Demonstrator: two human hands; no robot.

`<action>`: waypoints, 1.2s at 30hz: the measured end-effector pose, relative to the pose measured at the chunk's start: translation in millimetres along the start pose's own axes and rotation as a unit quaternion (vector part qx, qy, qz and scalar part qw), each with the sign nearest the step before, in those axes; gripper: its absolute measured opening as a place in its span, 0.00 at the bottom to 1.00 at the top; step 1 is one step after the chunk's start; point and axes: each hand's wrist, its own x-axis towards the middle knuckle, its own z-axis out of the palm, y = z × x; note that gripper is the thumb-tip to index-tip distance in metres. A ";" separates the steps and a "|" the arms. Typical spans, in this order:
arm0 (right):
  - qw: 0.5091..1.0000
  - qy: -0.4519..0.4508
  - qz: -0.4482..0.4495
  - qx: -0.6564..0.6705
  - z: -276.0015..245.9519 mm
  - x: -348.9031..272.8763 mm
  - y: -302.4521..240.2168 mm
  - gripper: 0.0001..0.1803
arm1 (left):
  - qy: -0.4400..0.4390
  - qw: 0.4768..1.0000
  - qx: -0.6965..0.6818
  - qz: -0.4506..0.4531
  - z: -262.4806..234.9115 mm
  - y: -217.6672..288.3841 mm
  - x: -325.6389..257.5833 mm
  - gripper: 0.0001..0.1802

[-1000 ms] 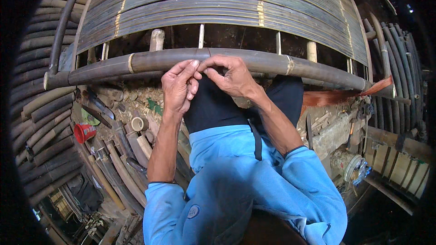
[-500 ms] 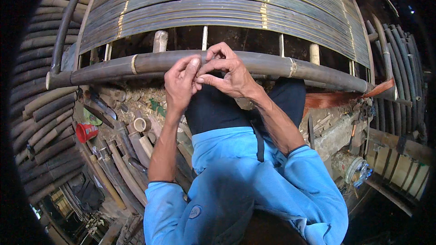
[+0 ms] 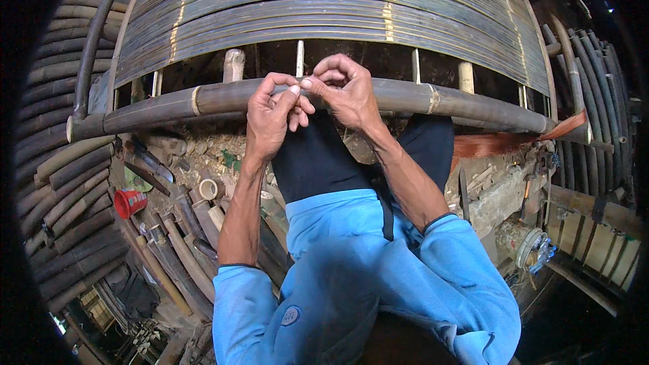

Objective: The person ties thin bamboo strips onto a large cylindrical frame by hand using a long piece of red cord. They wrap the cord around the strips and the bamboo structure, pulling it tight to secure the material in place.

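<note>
My left hand (image 3: 272,109) is closed in a pinch, its thumb and forefinger meeting in front of the thick bamboo pole (image 3: 223,97). Right beside it, my right hand (image 3: 349,94) also pinches, thumb against fingers, so the tips of both hands almost touch. Whatever sits between the fingertips is too small to make out. The bamboo pole runs crosswise just beyond my knees. Behind it lies a panel of dark bamboo slats (image 3: 284,13), bound across by pale lashings (image 3: 389,0).
Bamboo lengths are stacked at the left (image 3: 74,189) and right (image 3: 598,88). A red cup (image 3: 128,203) and a blade (image 3: 154,162) lie left of my legs among cut bamboo pieces (image 3: 179,257). Reddish-brown strips (image 3: 493,146) and a concrete block (image 3: 503,203) are at my right.
My hands have shifted slightly; the right thumb has come up from below to meet the left fingertips. The left fingers have curled and turned. The view has tilted a little.
</note>
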 end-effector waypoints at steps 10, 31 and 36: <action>0.981 -0.145 0.015 -0.131 -9.6 3.0 -3.2 0.12 | 0.066 0.972 0.201 0.102 4.9 1.8 1.1 0.04; 0.982 -0.108 0.023 -0.152 -6.3 0.1 1.1 0.11 | 0.165 0.958 0.178 0.153 0.6 -0.3 -6.1 0.04; 0.974 -0.136 -0.057 -0.172 -0.4 -3.3 -3.8 0.11 | 0.077 0.965 0.192 0.161 -2.9 7.2 -7.1 0.05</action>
